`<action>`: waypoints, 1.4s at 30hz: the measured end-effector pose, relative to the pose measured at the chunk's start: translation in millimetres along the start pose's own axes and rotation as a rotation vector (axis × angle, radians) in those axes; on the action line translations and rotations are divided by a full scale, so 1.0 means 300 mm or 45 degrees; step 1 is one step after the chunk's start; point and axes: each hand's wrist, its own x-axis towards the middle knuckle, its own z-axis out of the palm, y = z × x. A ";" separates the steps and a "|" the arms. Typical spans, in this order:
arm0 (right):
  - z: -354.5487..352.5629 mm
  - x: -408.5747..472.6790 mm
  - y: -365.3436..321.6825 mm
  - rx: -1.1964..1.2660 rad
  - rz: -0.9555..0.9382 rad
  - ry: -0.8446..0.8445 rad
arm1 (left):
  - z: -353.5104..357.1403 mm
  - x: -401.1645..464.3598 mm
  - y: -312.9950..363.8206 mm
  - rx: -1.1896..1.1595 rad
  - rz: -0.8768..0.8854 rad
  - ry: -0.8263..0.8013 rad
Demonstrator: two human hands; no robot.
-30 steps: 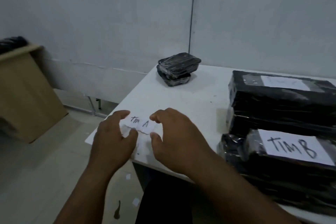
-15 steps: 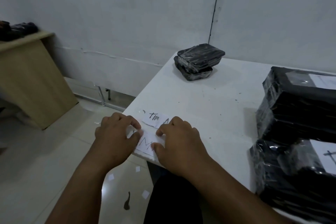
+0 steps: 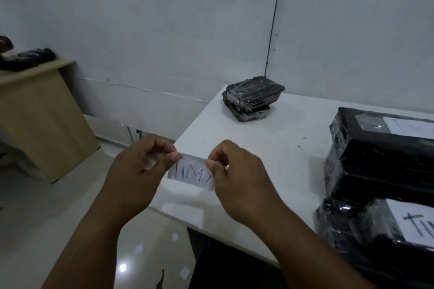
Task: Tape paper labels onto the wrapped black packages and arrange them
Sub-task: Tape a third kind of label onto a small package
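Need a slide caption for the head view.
Both hands, left hand and right hand, pinch a paper label above the white table.

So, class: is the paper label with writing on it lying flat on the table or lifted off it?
Lifted. The left hand and right hand each pinch an end of the paper label, holding it spread above the table.

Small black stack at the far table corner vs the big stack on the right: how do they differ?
The small stack is two compact rounded packages, the upper one skewed on the lower; the big stack is larger, blockier packages piled squarer. The small stack shows no paper label; the big stack's top carries one. The small stack sits far from both hands; the big stack is nearer. Both are black, glossy-wrapped, on the white table.
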 end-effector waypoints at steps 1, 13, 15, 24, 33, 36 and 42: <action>-0.030 0.008 -0.005 0.013 -0.022 0.051 | -0.002 0.016 0.013 -0.046 -0.002 0.046; -0.387 0.158 0.000 0.242 0.010 0.476 | 0.153 0.263 0.223 -0.887 -0.176 0.295; -0.425 0.181 0.000 0.209 0.003 0.540 | 0.203 0.322 0.222 -0.962 -0.232 0.332; -0.503 0.237 0.053 0.177 0.076 0.587 | 0.482 0.584 0.163 -0.152 -0.154 -0.077; -0.510 0.269 0.104 0.143 0.115 0.586 | 0.659 0.696 0.132 -0.024 -0.036 -0.170; -0.510 0.274 0.119 0.138 0.125 0.590 | 0.671 0.692 0.129 -0.046 0.002 -0.164; -0.517 0.273 0.121 0.145 0.136 0.601 | 0.595 0.680 0.110 -0.192 0.069 -0.093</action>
